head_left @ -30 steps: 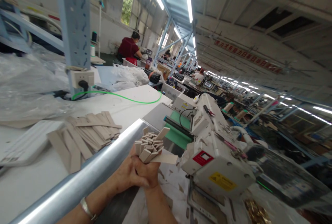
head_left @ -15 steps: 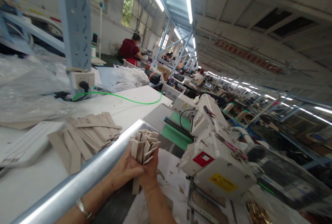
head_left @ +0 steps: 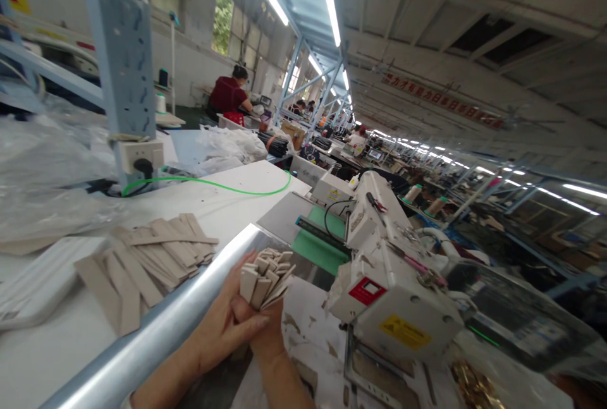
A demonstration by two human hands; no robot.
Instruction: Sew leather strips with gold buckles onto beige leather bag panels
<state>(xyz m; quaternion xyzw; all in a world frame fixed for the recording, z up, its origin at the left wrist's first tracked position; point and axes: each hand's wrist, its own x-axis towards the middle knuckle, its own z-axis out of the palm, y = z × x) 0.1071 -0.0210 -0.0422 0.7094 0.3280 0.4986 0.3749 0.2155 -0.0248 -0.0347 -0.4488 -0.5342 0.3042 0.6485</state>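
Observation:
A bundle of beige flat strips [head_left: 266, 276] stands on end between my two hands, its uneven tips showing above the fingers. My left hand [head_left: 232, 311] is closed round the left side of the bundle, its thumb lying across my right wrist. From the right and below, my right hand [head_left: 269, 327] wraps the same strips; most of its fingers are hidden. To the left, a loose pile of similar beige strips [head_left: 152, 254] is fanned over the white table [head_left: 237, 184].
A sewing machine [head_left: 396, 289] with a green plate [head_left: 323, 241] stands close on the right. A shiny metal rail [head_left: 156, 327] edges the table. Plastic bags [head_left: 52, 162], a blue post [head_left: 121, 55] and a green cable [head_left: 213, 184] are on the left. A person [head_left: 230, 96] sits farther back.
The strips have sunk lower in my hands, with less of them showing above the fingers. My left hand has come higher along the bundle's side. The view has shifted slightly.

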